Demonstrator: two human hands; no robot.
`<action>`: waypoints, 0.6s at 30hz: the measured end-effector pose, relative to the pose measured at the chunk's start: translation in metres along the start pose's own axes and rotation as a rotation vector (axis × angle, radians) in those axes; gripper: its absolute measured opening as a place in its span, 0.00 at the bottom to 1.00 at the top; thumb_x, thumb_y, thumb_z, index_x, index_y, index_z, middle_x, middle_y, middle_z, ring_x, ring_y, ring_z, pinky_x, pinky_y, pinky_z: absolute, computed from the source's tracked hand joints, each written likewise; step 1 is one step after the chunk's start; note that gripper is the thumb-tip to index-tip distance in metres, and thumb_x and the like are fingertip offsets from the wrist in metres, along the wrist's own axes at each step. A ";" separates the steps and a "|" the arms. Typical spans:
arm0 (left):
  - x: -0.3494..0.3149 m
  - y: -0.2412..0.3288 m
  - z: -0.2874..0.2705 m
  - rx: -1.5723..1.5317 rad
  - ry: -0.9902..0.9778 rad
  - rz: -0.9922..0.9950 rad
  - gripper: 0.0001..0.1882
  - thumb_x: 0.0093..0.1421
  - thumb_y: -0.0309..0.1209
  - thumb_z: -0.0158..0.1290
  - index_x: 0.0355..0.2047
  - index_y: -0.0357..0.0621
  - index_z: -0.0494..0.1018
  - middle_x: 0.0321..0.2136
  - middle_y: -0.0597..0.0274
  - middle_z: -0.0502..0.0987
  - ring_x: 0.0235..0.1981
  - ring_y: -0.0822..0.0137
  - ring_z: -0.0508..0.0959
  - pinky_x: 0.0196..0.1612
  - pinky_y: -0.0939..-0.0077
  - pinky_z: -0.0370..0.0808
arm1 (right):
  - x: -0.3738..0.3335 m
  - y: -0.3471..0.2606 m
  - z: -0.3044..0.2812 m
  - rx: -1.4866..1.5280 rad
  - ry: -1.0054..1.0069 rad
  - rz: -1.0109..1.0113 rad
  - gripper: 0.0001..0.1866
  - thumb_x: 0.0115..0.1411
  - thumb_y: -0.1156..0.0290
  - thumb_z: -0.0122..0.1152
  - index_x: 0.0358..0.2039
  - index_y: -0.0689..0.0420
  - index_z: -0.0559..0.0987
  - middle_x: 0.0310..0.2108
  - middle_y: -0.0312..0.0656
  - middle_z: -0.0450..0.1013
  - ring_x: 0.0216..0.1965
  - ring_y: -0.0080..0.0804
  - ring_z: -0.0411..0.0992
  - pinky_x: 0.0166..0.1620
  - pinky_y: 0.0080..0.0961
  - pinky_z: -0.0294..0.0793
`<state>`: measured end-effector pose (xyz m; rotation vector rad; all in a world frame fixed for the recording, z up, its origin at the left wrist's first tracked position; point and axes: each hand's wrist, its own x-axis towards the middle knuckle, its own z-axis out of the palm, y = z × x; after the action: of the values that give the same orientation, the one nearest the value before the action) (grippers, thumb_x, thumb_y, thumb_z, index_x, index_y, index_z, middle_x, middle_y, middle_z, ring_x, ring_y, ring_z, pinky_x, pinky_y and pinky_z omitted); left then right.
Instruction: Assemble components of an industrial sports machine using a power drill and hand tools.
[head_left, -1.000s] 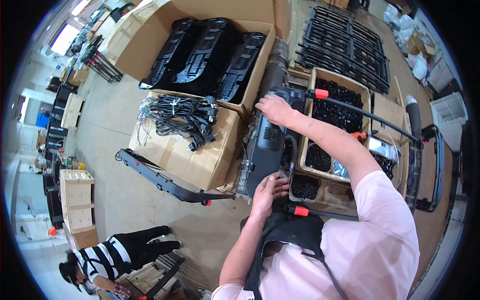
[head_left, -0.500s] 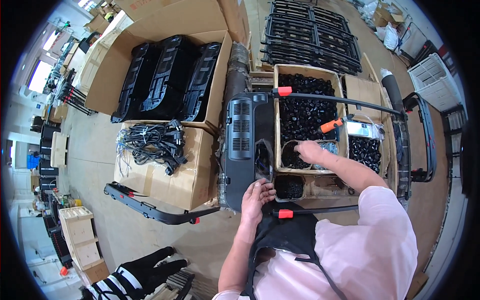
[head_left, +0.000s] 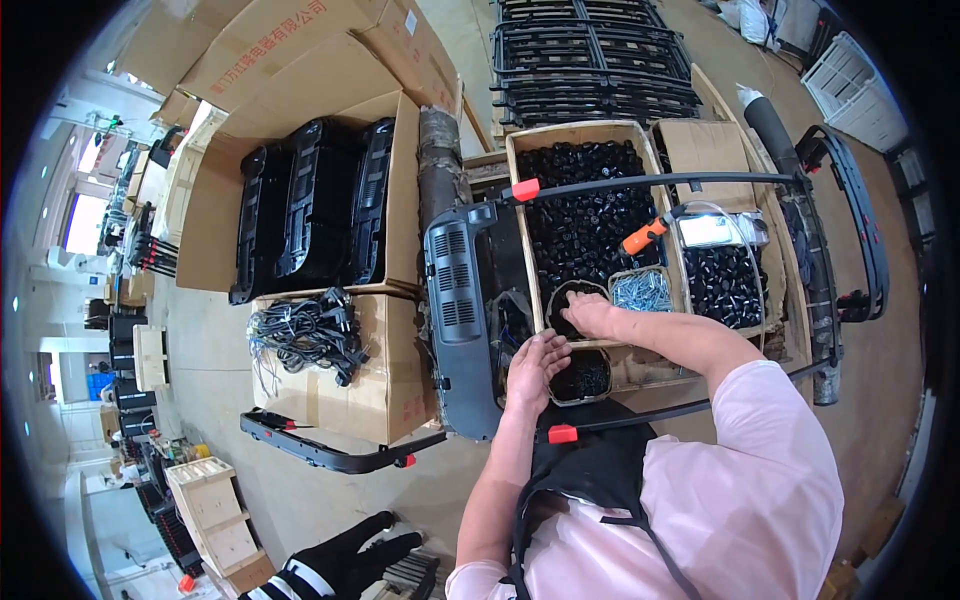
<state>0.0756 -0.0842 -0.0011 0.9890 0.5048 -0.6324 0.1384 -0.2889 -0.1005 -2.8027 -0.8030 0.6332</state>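
My right hand (head_left: pixel 592 314) reaches into a small round-cornered bin (head_left: pixel 566 290) of tiny dark parts, its fingers drawn together; what they grip is too small to make out. Beside it my left hand (head_left: pixel 539 366) is held with fingers loosely extended and nothing visible in it, next to another bin of small black screws (head_left: pixel 582 380). A black plastic housing with vent slots (head_left: pixel 455 290) stands to the left of both hands. From its ends a black tube frame with red clips (head_left: pixel 526 190) runs rightward over the crate. Silvery screws (head_left: pixel 641 292) fill a bin right of my right hand.
A wooden crate (head_left: pixel 513 200) holds many black knobs (head_left: pixel 585 210), with an orange-handled electric screwdriver (head_left: pixel 643 236) on top. At left are a carton of black housings (head_left: pixel 404 200) and bundled power cords (head_left: pixel 310 335). Black racks (head_left: pixel 595 60) lie beyond; another person's dark-clothed legs (head_left: pixel 350 550) show below.
The view has shifted, moving the scene in the picture. My right hand stays in the bin of dark parts, and my left hand has come closer to it.
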 end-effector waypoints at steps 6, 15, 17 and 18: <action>0.036 -0.001 0.020 0.027 0.004 0.033 0.23 0.77 0.40 0.47 0.62 0.33 0.68 0.52 0.48 0.79 0.51 0.56 0.81 0.55 0.62 0.81 | 0.004 0.010 0.000 -0.022 -0.030 -0.060 0.16 0.66 0.66 0.54 0.50 0.56 0.82 0.48 0.57 0.76 0.48 0.52 0.81 0.46 0.42 0.83; 0.080 -0.011 0.047 0.157 0.109 0.056 0.31 0.76 0.45 0.46 0.70 0.35 0.62 0.69 0.44 0.66 0.70 0.50 0.66 0.73 0.55 0.61 | -0.008 0.021 0.004 -0.034 -0.022 -0.070 0.13 0.67 0.65 0.54 0.41 0.56 0.85 0.44 0.53 0.79 0.42 0.49 0.83 0.42 0.45 0.83; 0.090 -0.012 0.041 0.181 0.115 0.051 0.32 0.77 0.45 0.45 0.71 0.35 0.61 0.70 0.44 0.63 0.72 0.49 0.63 0.74 0.54 0.58 | -0.019 0.025 -0.010 0.142 0.082 -0.007 0.12 0.64 0.67 0.56 0.42 0.56 0.85 0.43 0.55 0.79 0.44 0.55 0.81 0.45 0.48 0.81; 0.096 -0.014 0.042 0.203 0.112 0.039 0.32 0.77 0.46 0.44 0.72 0.35 0.59 0.72 0.43 0.61 0.73 0.48 0.61 0.75 0.53 0.56 | -0.024 0.027 -0.013 0.143 0.082 0.003 0.12 0.64 0.67 0.56 0.42 0.56 0.85 0.43 0.55 0.79 0.44 0.55 0.81 0.45 0.48 0.81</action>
<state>0.1387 -0.1517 -0.0524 1.2289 0.5254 -0.6035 0.1380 -0.3249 -0.0870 -2.6813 -0.7093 0.5490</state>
